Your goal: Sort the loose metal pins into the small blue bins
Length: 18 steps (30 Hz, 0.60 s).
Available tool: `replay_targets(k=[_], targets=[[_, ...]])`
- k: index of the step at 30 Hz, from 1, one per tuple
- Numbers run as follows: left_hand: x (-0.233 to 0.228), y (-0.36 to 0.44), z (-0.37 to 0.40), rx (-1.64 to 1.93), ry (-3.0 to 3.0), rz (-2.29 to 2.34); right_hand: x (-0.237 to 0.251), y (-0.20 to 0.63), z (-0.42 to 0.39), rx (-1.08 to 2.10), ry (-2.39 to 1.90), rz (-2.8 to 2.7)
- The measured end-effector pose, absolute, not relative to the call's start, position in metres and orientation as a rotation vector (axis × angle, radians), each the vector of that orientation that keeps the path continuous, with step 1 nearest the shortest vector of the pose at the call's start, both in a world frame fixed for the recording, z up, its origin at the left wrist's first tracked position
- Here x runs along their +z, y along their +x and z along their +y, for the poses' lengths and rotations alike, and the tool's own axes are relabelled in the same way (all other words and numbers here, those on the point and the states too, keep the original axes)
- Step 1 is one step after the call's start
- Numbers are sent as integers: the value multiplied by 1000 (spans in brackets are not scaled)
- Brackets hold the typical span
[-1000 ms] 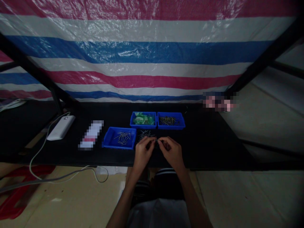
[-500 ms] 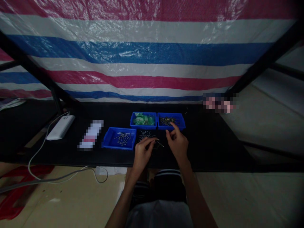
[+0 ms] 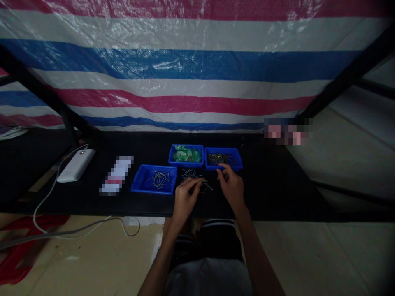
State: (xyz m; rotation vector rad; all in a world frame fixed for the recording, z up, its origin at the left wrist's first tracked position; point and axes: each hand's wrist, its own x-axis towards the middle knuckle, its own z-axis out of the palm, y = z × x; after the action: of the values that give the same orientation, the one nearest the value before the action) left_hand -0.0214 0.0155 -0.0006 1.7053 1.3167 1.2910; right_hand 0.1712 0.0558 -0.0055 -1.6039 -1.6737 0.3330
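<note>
My left hand (image 3: 186, 196) is closed in a pinch over the loose metal pins, and a thin metal pin (image 3: 204, 181) shows at its fingertips. Just behind and beneath it lies a scattered pile of thin silvery pins (image 3: 189, 174) on the black table. My right hand (image 3: 231, 184) is at the near edge of the right blue bin (image 3: 239, 158), its thumb and forefinger drawn together; whatever is between them is too small to make out. That bin holds many dark and brassy pins (image 3: 218, 158). More silvery pins (image 3: 159, 179) lie in the left blue bin (image 3: 139, 179).
A third blue bin (image 3: 186, 165) with green plastic packets (image 3: 186, 155) adjoins the right bin. Further left are a blurred-out flat item (image 3: 116, 175) and a white power bank (image 3: 76, 165) with a cable (image 3: 46, 199). A striped sheet (image 3: 197, 65) hangs behind, between black frame bars (image 3: 345, 78).
My right hand has drawn back from over the right bin to its near edge, and its finger and thumb have come together. My left hand stays almost still.
</note>
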Motion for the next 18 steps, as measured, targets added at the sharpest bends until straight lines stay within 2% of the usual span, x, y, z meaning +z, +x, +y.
replay_targets(k=[18], targets=[[2,-21,15,1283,1717,1344,-2,169,44,369,-1553,-1657]])
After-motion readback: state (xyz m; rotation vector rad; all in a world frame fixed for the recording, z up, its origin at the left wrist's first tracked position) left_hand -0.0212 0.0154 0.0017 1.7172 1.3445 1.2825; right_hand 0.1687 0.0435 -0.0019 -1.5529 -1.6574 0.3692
